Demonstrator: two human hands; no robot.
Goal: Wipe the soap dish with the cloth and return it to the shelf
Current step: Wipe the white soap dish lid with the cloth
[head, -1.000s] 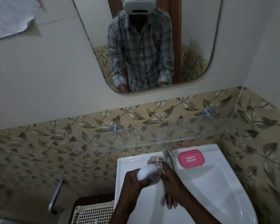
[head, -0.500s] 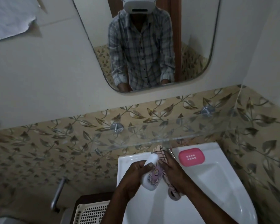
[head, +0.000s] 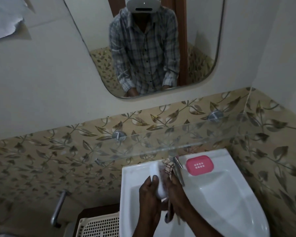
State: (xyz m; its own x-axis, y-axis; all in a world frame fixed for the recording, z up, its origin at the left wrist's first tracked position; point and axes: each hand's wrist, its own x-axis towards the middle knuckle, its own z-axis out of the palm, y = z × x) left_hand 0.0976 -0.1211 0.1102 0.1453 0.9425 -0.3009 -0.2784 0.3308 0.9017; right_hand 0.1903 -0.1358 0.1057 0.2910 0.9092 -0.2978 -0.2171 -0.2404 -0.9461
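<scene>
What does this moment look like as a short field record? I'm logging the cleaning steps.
left hand: left hand grips the white soap dish, held on edge over the sink
right hand: right hand presses the checked cloth against the dish
shelf: glass shelf above the sink, dish not yet back on it
sink rim: pink soap dish part lies right of the tap
lower left: slotted basket
</scene>
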